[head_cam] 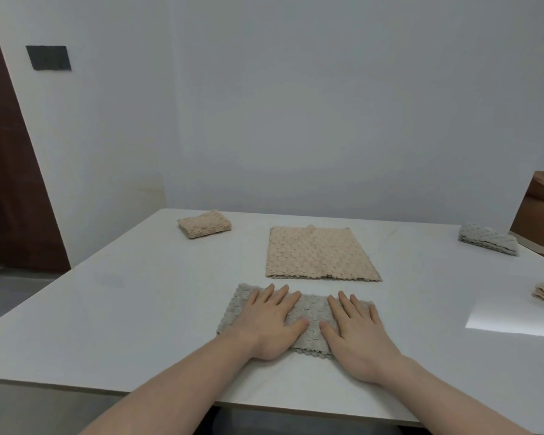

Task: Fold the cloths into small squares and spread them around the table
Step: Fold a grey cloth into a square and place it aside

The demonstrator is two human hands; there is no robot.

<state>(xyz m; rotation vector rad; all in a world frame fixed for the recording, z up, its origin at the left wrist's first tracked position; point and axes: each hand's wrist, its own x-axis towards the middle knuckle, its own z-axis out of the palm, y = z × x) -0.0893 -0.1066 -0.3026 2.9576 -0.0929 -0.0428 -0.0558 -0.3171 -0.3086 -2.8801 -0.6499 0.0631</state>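
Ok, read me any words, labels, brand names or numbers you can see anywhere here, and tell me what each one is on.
None: no readable text shows in this view.
The cloths, such as the grey cloth under both hands and the spread beige cloth, show only woven texture.
The dark wall plate is blank.
The brown box at the right edge shows no print.

Two bare forearms come up from the bottom edge, with no sleeve on either as far as the frame reaches. The left hand (266, 324) and right hand (357, 334) wear no gloves, rings or watch. Nails look short and unpainted, though the view is soft.
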